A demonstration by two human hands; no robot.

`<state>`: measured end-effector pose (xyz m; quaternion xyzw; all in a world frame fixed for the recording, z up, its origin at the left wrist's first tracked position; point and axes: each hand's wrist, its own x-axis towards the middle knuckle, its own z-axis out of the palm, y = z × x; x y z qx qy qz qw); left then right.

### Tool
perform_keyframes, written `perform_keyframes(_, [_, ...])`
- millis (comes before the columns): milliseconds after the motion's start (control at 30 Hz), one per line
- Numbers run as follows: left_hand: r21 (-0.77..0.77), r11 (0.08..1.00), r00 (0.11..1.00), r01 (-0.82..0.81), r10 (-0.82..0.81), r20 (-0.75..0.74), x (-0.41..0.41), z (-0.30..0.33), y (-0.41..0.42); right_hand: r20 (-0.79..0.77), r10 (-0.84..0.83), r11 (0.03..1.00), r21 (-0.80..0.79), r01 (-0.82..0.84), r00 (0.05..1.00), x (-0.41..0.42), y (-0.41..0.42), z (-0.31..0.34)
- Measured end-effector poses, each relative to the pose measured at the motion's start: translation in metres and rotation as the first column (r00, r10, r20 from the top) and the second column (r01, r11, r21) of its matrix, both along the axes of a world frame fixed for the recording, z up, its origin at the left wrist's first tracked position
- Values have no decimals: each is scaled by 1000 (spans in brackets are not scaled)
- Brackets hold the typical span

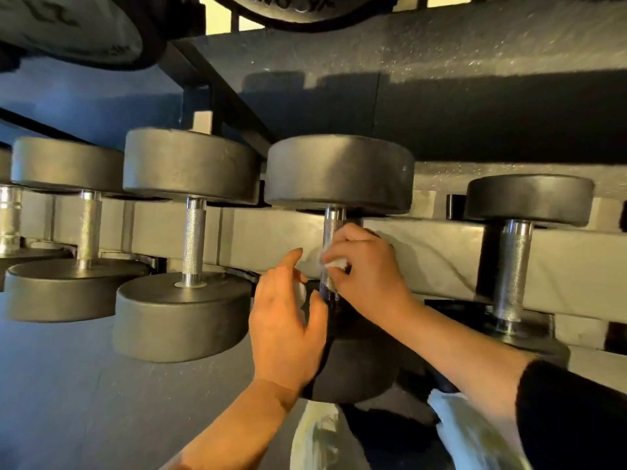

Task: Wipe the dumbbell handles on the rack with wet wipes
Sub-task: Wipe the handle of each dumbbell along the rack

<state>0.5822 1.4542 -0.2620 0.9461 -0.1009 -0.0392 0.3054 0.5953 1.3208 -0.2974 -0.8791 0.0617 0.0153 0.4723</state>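
Note:
Several black dumbbells lie in a row on the rack (424,245), their knurled metal handles pointing toward me. My right hand (364,262) grips a white wet wipe (334,264) against the handle (332,228) of the middle dumbbell (339,171). Just left of that handle, my left hand (288,320) holds a second crumpled white wipe (300,293) in its curled fingers. The lower part of this handle and the near head are partly hidden behind both hands.
To the left stands a dumbbell with a bare handle (193,242), and further left another dumbbell (90,228). A dumbbell (512,266) sits at the right. Weight plates (84,28) hang on the tier above. A pale plastic bag (322,439) lies below my arms.

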Motion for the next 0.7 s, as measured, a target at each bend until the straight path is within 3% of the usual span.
perform_keyframes(100, [-103,995,1000,-11,10,-9,-1,0,2,-199,99,995,52,-90,975,-16,2,-2])
perform_keyframes(233, [-259,965,998,-50,36,-56,1,-1,8,-259,58,991,131,-25,964,-21,4,0])
perform_keyframes(333, [-448,889,988,-91,23,-155,10,5,17,-14,-106,994,-38,106,994,-7,8,8])
perform_keyframes(400, [-475,878,983,-53,-38,-179,23,6,27,201,-182,970,-123,210,963,4,14,13])
perform_keyframes(500, [-353,915,969,194,-234,-73,54,2,52,255,-191,932,-256,257,948,18,22,7])
perform_keyframes(633, [-33,891,891,453,-453,8,93,-3,86,149,15,918,-394,46,989,5,25,-2])
perform_keyframes(700, [66,847,849,528,-529,-8,102,-3,100,9,78,936,-344,-70,997,-5,28,5])
